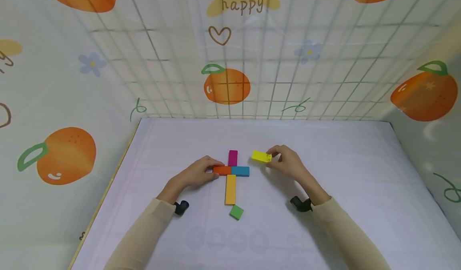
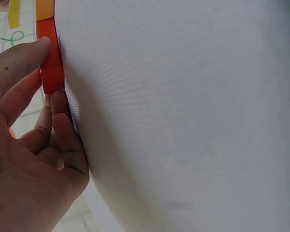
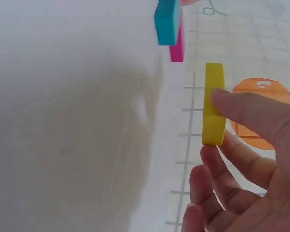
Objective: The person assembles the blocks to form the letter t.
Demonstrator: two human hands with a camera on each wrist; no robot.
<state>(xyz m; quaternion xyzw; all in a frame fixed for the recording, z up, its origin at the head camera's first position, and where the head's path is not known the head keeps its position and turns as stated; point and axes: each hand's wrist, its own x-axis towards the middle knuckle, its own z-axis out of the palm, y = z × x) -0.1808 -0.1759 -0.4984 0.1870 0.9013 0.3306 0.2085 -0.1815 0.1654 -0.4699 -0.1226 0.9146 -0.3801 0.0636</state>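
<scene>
My left hand (image 1: 196,173) pinches the outer end of an orange-red block (image 1: 222,170) lying on the white table, thumb on its near side. End to end with that block, on its right, is a blue block (image 1: 240,171). A magenta block (image 1: 233,158) extends away from the join, and a longer amber block (image 1: 230,190) extends toward me. Near the amber block's lower end, a small green block (image 1: 236,212) lies turned at an angle. Right of the magenta block, my right hand (image 1: 287,162) holds a bright yellow block (image 3: 214,104) above the table between thumb and fingers.
A white sheet covers the table (image 1: 360,174). Behind it rises a cloth backdrop (image 1: 173,61) printed with oranges and flowers, with a grid showing. Similar cloth hangs at both sides. Each wrist wears a small black camera, such as the right one (image 1: 300,204).
</scene>
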